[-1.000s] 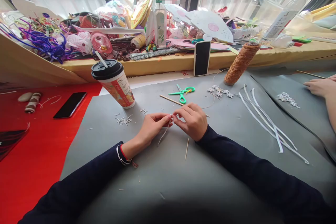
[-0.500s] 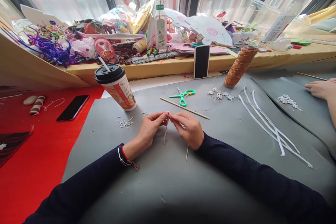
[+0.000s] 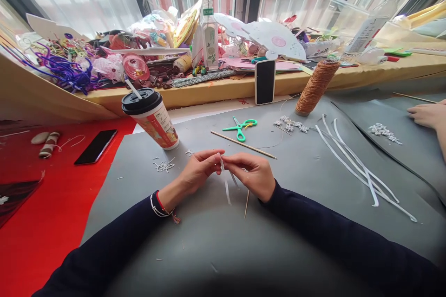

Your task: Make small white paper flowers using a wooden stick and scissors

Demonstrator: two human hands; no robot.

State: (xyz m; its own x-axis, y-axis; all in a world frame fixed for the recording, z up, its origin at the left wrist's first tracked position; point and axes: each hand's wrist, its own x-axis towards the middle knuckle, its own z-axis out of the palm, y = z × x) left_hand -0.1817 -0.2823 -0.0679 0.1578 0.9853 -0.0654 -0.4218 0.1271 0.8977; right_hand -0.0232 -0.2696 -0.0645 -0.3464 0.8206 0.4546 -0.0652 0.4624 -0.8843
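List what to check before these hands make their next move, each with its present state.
1. White strip pinched between left hand and right hand: ok.
2. Firmness of the grip: cannot tell.
3. Work surface free of loose sticks by the right hand: not ok, short stick there.
4. Green scissors laid down: ok, blades open.
5. Cup lidded, clear of left hand: ok.
6. Spare strips apart from both hands: ok.
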